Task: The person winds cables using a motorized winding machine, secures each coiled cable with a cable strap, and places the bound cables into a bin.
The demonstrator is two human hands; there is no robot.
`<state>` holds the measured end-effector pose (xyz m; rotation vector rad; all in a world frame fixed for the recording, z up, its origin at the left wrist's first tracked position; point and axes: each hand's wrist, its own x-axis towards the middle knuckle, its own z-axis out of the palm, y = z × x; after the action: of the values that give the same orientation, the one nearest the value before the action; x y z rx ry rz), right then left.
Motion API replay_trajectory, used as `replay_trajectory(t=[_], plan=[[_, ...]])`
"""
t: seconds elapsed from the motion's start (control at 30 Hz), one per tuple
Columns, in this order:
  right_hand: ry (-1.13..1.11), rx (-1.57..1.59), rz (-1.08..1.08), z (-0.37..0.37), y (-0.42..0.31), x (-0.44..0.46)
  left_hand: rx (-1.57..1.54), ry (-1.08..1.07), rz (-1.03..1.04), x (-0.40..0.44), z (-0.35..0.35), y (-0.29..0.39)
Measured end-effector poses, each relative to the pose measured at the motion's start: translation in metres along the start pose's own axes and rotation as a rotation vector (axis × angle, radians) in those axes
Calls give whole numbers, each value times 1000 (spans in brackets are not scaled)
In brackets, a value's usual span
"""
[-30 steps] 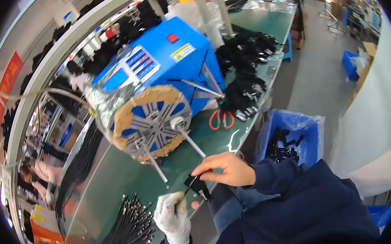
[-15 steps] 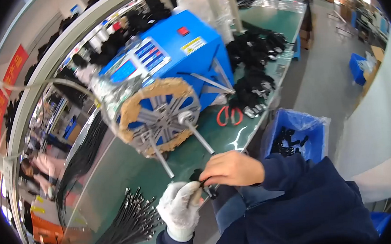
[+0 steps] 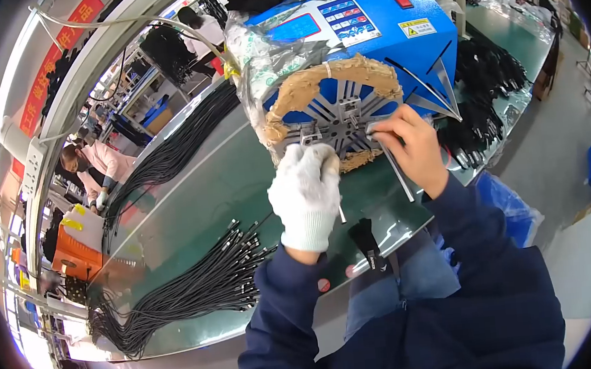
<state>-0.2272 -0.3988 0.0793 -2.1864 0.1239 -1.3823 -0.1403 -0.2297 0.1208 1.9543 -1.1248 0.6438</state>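
My left hand [image 3: 307, 194], in a white glove, is up at the left side of the winding machine's spoked wheel [image 3: 336, 122]. Its fingers are curled together by the left metal rod, and what they hold is hidden. A thin dark line runs from near that hand toward the bundle of black cables [image 3: 206, 282]. My bare right hand [image 3: 414, 149] pinches at the base of the right metal rod [image 3: 399, 173]; a small silvery part shows at the fingertips, too small to name. Below the hands, a black strapped bundle [image 3: 363, 238] lies at the table's front edge.
The blue machine body [image 3: 395, 38] stands behind the wheel. Black cable bundles [image 3: 475, 129] are piled to its right, and more long cables [image 3: 174, 145] lie at the left. A blue lined bin [image 3: 505, 203] stands beside the table. Another person [image 3: 103, 165] works at the far left.
Both hands have moved up from the table's front edge to the wheel. The black bundle they were handling now lies on the edge. The view has shifted, putting the machine farther right.
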Motion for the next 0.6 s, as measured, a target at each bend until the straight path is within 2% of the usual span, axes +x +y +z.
replay_trajectory(t=[0.23, 0.3, 0.37, 0.4, 0.43, 0.5, 0.57, 0.6], plan=[[47, -74, 35, 24, 14, 16, -21, 113, -10, 15, 25, -27], [-29, -109, 4, 15, 15, 16, -108, 31, -25, 14, 21, -30], [-34, -71, 43, 2, 11, 12, -211, -40, -125, 6, 10, -29], [-27, -103, 57, -7, 15, 5, -292, -35, -85, -2, 3, -35], [-33, -91, 136, -20, 11, 1, -366, -28, -53, -13, -6, -45], [18, -98, 228, -39, 11, -15, -311, -147, -85, -39, -28, -84], [84, -41, 253, -52, 13, -30, -434, -374, -287, -68, -53, -130], [90, 47, 329, -57, 6, -35, -504, -384, -330, -83, -61, -147]])
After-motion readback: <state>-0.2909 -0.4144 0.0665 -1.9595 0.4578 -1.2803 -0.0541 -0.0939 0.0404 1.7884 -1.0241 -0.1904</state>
